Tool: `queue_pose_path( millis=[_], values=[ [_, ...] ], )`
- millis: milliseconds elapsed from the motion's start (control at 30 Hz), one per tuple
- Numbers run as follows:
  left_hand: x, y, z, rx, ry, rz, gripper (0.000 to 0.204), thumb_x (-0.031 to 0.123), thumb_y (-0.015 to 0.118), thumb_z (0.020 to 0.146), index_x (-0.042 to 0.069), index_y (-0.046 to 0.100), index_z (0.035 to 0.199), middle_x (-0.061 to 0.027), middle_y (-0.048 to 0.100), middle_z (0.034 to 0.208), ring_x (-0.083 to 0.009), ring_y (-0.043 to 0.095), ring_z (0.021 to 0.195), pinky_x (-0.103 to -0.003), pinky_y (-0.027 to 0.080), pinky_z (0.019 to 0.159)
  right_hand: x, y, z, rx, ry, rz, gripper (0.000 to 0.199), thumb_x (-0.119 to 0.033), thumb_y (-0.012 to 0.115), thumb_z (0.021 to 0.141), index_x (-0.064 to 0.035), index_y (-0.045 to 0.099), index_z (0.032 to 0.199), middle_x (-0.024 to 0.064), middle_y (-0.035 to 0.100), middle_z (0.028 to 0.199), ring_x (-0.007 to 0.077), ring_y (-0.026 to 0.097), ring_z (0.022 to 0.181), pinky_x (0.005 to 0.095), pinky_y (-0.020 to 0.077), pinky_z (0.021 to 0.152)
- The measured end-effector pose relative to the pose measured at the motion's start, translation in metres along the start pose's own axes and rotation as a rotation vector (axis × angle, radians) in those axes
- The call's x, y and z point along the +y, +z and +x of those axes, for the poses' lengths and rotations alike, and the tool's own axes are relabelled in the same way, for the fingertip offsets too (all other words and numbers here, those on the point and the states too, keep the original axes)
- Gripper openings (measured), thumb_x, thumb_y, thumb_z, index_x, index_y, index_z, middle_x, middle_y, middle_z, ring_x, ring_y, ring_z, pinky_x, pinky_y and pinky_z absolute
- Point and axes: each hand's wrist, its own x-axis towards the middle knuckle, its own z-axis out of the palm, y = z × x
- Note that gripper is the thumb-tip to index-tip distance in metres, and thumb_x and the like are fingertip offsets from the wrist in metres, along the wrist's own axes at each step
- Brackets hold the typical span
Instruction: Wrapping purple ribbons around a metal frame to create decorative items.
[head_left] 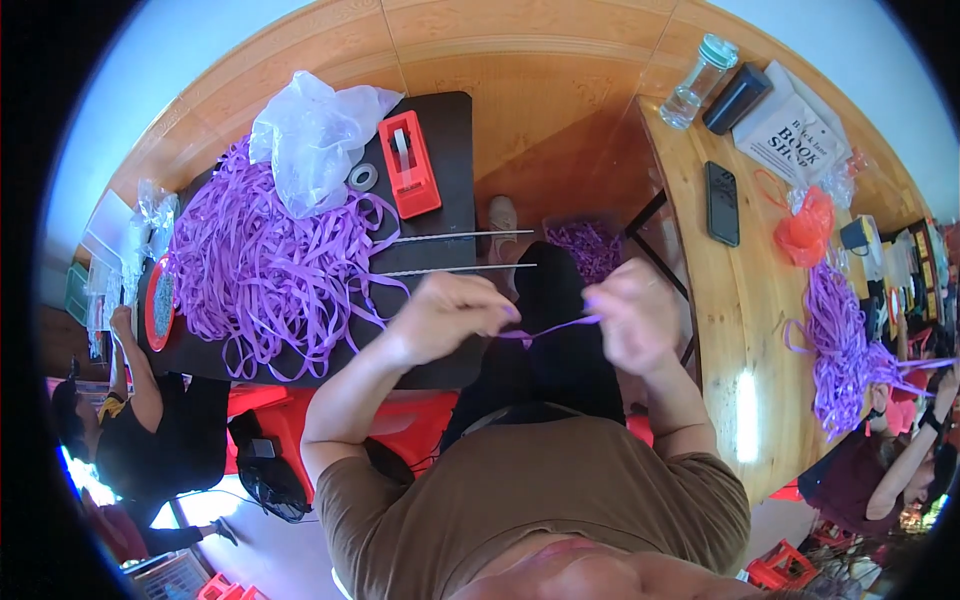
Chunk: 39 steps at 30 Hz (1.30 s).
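Pretty sure it's a small workshop: purple ribbon heap (270,270) and tape dispenser (411,180) left of the fingers (485,300), second ribbon pile (838,350) and co-worker (850,480) off right.

1 view here: the L of 2 wide fisheye cams, head-worn side by side, which I see aimed steeply down & a bit fwd. It sits v. near: the brown shirt (550,475) fills btm ctr, w/ the L hand (450,315) & R hand (635,315) approx mid-frame. Pic's upright, i.e. dark bench (456,170) on L, wooden bench (740,310) on R, wood panel (530,90) up top, farther off. A co-worker (160,440) far L & another person (845,480) far R look small, bent nr the rim; corners go black.
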Motion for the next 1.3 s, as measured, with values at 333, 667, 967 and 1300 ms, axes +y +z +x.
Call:
queue_pose_path(
  millis=[333,667,967,1300],
  values=[
    [-0.014,-0.133,-0.085,0.749,0.546,-0.992,0.022,0.012,0.051,0.096,0.001,0.057,0.114,-0.0124,0.063,0.103,-0.0196,0.06,0.086,-0.029,0.049,0.072,0.096,-0.092,-0.055,0.957,0.622,1.318,0.012,-0.012,0.056,0.092,-0.003,0.056,0.1,0.0052,0.051,0.084,0.0182,0.046,0.087,0.0338,0.0382,0.08],
    [-0.089,-0.142,-0.113,1.057,0.525,-1.182,0.016,0.012,0.053,0.095,0.0,0.06,0.101,-0.0108,0.068,0.09,-0.0142,0.063,0.075,-0.02,0.038,0.049,0.097,-0.08,-0.082,1.069,0.5,1.598,0.011,-0.008,0.059,0.088,-0.004,0.055,0.098,0.0038,0.052,0.085,0.0187,0.048,0.086,0.0341,0.0381,0.078],
    [-0.096,-0.135,-0.121,0.963,0.578,-1.179,0.017,0.014,0.053,0.096,-0.001,0.06,0.095,-0.0101,0.066,0.087,-0.015,0.062,0.076,-0.019,0.033,0.046,0.102,-0.077,-0.11,1.108,0.695,1.475,0.009,-0.01,0.058,0.091,-0.0029,0.057,0.096,0.0049,0.056,0.09,0.0177,0.052,0.09,0.0317,0.0431,0.079],
    [-0.088,-0.135,-0.123,0.869,0.645,-1.248,0.019,0.013,0.052,0.096,-0.005,0.056,0.102,-0.0121,0.06,0.096,-0.018,0.056,0.082,-0.022,0.036,0.05,0.103,-0.078,-0.12,1.11,0.816,1.454,0.011,-0.011,0.057,0.092,-0.0002,0.056,0.093,0.0068,0.057,0.09,0.0171,0.052,0.088,0.029,0.0454,0.075]
  ],
)
